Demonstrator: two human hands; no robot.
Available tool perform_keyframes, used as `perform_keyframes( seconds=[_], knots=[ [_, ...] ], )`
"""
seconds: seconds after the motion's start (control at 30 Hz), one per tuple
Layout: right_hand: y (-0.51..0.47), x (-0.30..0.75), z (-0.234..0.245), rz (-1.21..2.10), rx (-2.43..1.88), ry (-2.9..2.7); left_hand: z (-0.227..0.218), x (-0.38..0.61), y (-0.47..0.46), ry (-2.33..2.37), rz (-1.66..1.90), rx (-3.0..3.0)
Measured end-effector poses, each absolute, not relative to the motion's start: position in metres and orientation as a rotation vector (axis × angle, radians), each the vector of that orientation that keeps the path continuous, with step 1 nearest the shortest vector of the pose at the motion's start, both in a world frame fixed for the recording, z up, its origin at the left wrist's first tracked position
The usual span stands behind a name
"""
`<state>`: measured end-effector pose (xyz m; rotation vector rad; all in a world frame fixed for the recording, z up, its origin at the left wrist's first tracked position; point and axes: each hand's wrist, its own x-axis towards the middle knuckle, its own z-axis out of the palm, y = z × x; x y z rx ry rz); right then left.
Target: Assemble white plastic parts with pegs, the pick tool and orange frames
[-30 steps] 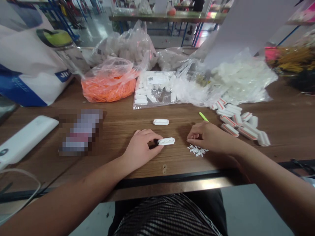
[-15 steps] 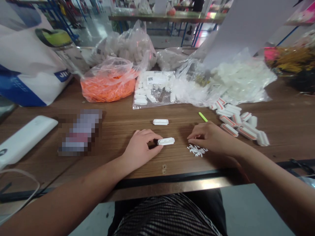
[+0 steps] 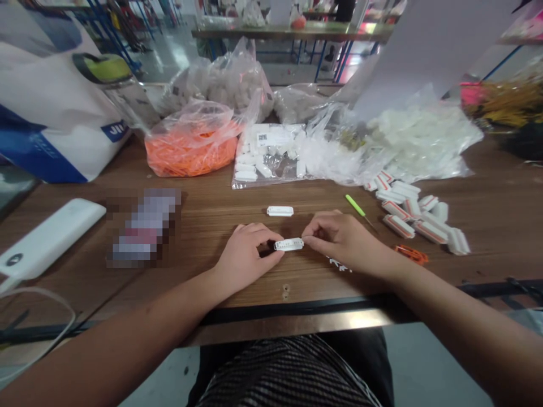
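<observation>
My left hand (image 3: 248, 254) grips the left end of a white plastic connector housing (image 3: 289, 244) between thumb and fingers, just above the table. At the housing's right end, my right hand (image 3: 339, 237) has its thumb and forefinger pinched together. Whatever lies between those fingertips is too small to make out. Partly hidden under my right hand is a small pile of tiny white pegs (image 3: 339, 265). A second white connector housing (image 3: 280, 211) lies on the table beyond my hands.
A pick with a lime handle (image 3: 355, 205) lies near several white housings with orange strips (image 3: 413, 212) and orange pieces (image 3: 410, 254). Bags of orange parts (image 3: 190, 150) and white parts (image 3: 269, 155) line the back. A white power bank (image 3: 51, 237) and blurred phone-like object (image 3: 146, 226) lie left.
My right hand has moved left from the peg pile to the right end of the housing. My left hand still holds the housing. The pick's shaft and the orange pieces are uncovered.
</observation>
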<state>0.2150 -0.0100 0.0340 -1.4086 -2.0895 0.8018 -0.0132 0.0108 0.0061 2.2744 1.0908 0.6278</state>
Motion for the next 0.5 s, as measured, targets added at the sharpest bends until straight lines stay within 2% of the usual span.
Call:
perform_keyframes(
  seconds=[0.37,0.5],
  knots=[
    [-0.0067,0.2035,0.0287,0.53,-1.316,-2.33,0.0076,-0.0126,0.0097,1.088,0.6,2.272],
    [-0.0141,0.2007,0.0301,0.233,-1.21,-2.483,0.0064,-0.0126,0.0096,1.089,0.604,2.272]
  ],
)
